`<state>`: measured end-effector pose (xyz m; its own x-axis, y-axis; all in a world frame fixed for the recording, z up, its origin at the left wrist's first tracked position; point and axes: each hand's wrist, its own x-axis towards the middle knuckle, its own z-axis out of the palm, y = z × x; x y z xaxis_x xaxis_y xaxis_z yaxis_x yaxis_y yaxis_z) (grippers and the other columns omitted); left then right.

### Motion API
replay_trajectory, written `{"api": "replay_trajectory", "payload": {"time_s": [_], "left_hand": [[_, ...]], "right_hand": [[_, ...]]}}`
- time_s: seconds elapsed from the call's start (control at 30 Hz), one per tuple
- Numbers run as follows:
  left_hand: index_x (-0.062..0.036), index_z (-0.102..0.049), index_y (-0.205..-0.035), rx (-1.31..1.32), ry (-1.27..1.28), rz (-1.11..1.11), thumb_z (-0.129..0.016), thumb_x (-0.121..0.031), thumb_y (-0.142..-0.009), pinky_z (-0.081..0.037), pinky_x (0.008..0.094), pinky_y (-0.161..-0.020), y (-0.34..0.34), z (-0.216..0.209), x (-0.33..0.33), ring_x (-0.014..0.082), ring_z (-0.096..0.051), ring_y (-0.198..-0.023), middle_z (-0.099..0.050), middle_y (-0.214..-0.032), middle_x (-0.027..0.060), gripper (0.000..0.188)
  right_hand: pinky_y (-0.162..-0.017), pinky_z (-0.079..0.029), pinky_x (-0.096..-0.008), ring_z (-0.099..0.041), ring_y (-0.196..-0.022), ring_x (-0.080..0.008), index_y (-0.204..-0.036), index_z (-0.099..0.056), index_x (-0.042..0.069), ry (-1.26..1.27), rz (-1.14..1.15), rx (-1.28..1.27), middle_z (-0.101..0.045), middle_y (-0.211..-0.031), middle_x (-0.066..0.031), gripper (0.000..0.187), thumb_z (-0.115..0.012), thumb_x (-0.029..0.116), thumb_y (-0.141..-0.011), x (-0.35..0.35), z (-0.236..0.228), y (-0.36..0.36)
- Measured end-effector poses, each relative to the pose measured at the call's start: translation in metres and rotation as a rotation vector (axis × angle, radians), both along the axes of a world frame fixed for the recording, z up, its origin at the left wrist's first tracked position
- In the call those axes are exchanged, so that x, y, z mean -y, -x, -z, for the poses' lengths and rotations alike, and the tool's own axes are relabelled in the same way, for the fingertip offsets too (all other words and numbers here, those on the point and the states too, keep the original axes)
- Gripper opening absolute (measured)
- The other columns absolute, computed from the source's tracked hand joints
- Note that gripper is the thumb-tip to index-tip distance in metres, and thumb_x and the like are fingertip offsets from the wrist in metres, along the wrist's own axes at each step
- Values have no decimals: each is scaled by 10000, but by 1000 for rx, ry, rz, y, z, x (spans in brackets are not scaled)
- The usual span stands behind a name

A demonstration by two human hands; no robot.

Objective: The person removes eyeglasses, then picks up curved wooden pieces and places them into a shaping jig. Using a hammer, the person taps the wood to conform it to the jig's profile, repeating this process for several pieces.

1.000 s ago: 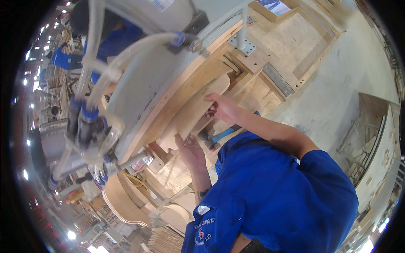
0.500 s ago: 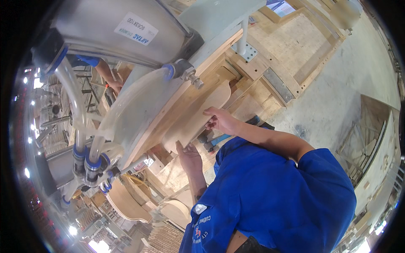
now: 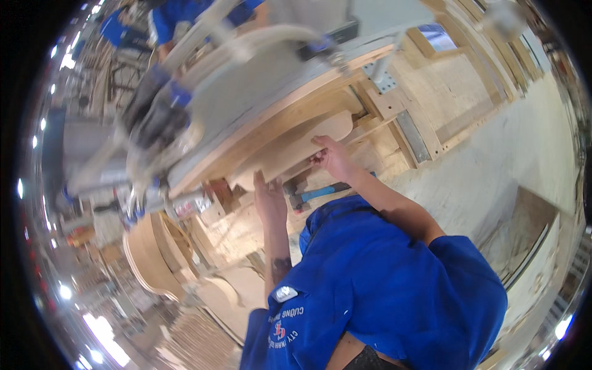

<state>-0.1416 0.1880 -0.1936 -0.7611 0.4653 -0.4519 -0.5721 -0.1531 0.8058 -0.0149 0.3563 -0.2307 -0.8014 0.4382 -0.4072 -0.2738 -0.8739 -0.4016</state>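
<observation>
Head view shows the left hand (image 3: 269,198) and the right hand (image 3: 333,160) both grasping the near edge of the thin wooden panel (image 3: 292,150), which is located beside the curved wooden form (image 3: 277,131). To handle it well, I think both hands should support it evenly, without bending it, and the fingertips should stay away from the form; whether panel and form touch, I cannot tell.

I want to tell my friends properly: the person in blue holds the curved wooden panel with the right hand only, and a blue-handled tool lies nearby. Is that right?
"Only" is wrong: the head view shows the person in blue holding the curved wooden panel with both the right hand and the left hand; a blue-handled tool does lie nearby.
</observation>
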Motion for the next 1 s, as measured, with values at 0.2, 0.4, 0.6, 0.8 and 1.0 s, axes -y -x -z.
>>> {"api": "replay_trajectory", "payload": {"time_s": [0.2,0.4,0.6,0.8,1.0], "left_hand": [[-36,-555,-1126,270,-362,4,-543,-204,-1013,-558,380,-907,-2,45,46,238,-637,-1015,-630,-1097,98,203],[-39,-565,-1065,344,-375,-127,-567,-230,-1019,-580,349,-872,-25,2,29,205,-670,-960,-646,-1038,76,196],[-10,-528,-1171,283,-364,-55,-540,-279,-1035,-588,343,-880,-20,13,33,206,-690,-951,-656,-1115,94,302],[63,-518,-1217,259,-276,106,-477,-345,-1059,-572,285,-897,-6,26,39,204,-666,-1076,-633,-1206,140,439],[45,-591,-1106,203,-216,58,-476,-398,-1054,-566,250,-834,-10,31,36,166,-696,-984,-694,-1093,134,461]], "right_hand": [[-730,-469,-347,-576,-805,-156,-1070,-615,150,-20,7,191,-548,-740,9,234,-658,307,-901,25,-6,2],[-626,-401,-303,-484,-659,-122,-923,-616,167,11,-39,263,-499,-653,26,166,-682,317,-898,22,-12,-9],[-589,-378,-283,-465,-611,-106,-888,-610,163,-13,-84,297,-491,-648,39,205,-695,349,-904,18,-21,-3],[-605,-383,-283,-479,-665,-114,-912,-618,139,-58,-134,330,-509,-685,31,195,-688,321,-916,19,-14,2],[-616,-378,-285,-477,-730,-111,-917,-596,154,-114,-165,317,-551,-794,38,125,-642,257,-971,22,-11,-10]]}}
